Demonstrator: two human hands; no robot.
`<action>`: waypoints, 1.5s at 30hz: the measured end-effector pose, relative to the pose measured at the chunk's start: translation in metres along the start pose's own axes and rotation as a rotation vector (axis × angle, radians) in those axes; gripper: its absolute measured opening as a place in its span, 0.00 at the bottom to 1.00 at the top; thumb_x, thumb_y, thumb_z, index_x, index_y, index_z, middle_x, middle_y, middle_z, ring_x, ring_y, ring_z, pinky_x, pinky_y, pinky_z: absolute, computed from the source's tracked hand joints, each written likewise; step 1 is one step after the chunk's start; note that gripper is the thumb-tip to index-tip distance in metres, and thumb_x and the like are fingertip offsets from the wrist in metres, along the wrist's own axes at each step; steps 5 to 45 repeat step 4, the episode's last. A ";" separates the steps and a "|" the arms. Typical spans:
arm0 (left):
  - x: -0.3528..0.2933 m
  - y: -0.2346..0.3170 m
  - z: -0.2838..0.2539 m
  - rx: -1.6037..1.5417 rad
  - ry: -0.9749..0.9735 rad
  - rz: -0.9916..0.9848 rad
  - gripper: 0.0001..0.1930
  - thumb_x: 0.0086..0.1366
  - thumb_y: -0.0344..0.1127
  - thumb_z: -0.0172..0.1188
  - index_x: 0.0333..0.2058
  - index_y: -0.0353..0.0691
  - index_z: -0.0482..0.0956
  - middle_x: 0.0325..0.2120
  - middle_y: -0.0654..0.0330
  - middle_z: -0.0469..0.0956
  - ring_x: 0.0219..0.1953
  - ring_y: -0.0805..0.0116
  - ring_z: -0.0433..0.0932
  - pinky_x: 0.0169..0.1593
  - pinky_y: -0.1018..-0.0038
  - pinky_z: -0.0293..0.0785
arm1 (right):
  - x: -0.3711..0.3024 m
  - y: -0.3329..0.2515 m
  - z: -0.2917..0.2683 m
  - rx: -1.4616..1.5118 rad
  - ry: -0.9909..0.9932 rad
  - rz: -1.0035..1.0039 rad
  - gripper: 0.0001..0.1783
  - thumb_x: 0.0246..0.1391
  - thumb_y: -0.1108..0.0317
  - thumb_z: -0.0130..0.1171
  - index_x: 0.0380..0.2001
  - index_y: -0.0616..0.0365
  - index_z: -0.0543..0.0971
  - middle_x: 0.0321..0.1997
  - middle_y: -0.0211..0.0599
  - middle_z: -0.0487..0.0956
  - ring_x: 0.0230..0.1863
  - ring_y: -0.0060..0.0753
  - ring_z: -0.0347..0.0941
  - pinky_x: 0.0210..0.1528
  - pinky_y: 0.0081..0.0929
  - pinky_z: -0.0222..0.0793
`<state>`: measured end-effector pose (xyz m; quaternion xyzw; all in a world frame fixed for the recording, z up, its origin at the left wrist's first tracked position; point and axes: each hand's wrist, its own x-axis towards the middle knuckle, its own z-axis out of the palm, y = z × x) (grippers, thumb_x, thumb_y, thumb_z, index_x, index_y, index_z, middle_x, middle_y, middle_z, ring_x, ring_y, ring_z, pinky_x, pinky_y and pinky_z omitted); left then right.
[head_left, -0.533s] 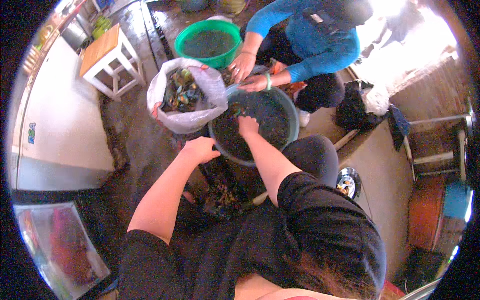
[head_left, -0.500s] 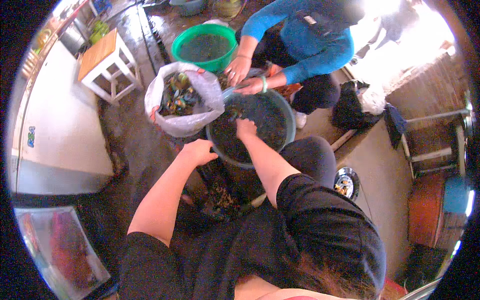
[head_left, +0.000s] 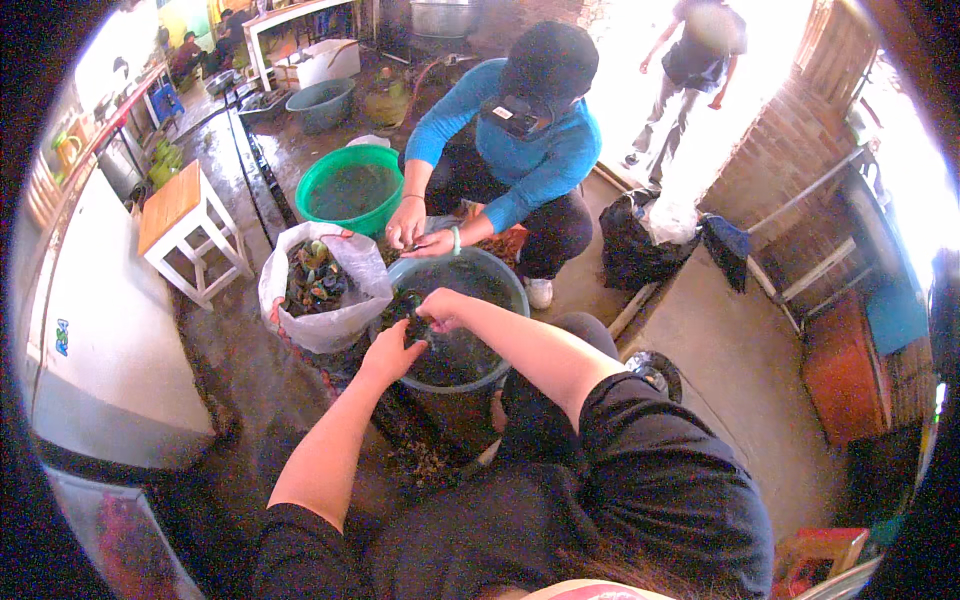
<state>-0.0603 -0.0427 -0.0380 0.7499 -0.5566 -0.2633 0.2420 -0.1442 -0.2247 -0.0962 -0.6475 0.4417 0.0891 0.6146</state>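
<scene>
My left hand is closed on a dark, wet mussel over the left side of a grey-blue tub. The fingers of my right hand pinch the same mussel from the other side. Dark water fills the tub, and what lies under it cannot be made out. Left of the tub stands a white woven sack with its rim rolled down, holding mussel shells. Across from me, a person in a blue top works with both hands at a small thing over the tub's far rim.
Behind the sack sits a green basin of water. A wood-topped stool and a white cabinet stand at left. Black bags lie at right. Another person stands in the bright doorway. A plate rests beside my knee.
My right hand has come up out of the water, and my left hand has left the tub's rim; they now meet at the mussel. The view has tilted up, showing the doorway person.
</scene>
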 end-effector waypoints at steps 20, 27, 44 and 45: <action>0.010 0.011 0.011 -0.260 0.050 0.005 0.34 0.57 0.48 0.62 0.57 0.32 0.63 0.45 0.44 0.75 0.48 0.53 0.76 0.53 0.62 0.70 | -0.009 0.005 -0.002 0.195 0.025 -0.100 0.08 0.54 0.67 0.57 0.37 0.57 0.75 0.20 0.33 0.69 0.20 0.30 0.67 0.22 0.32 0.70; 0.010 0.011 0.011 -0.260 0.050 0.005 0.34 0.57 0.48 0.62 0.57 0.32 0.63 0.45 0.44 0.75 0.48 0.53 0.76 0.53 0.62 0.70 | -0.009 0.005 -0.002 0.195 0.025 -0.100 0.08 0.54 0.67 0.57 0.37 0.57 0.75 0.20 0.33 0.69 0.20 0.30 0.67 0.22 0.32 0.70; 0.010 0.011 0.011 -0.260 0.050 0.005 0.34 0.57 0.48 0.62 0.57 0.32 0.63 0.45 0.44 0.75 0.48 0.53 0.76 0.53 0.62 0.70 | -0.009 0.005 -0.002 0.195 0.025 -0.100 0.08 0.54 0.67 0.57 0.37 0.57 0.75 0.20 0.33 0.69 0.20 0.30 0.67 0.22 0.32 0.70; 0.010 0.011 0.011 -0.260 0.050 0.005 0.34 0.57 0.48 0.62 0.57 0.32 0.63 0.45 0.44 0.75 0.48 0.53 0.76 0.53 0.62 0.70 | -0.009 0.005 -0.002 0.195 0.025 -0.100 0.08 0.54 0.67 0.57 0.37 0.57 0.75 0.20 0.33 0.69 0.20 0.30 0.67 0.22 0.32 0.70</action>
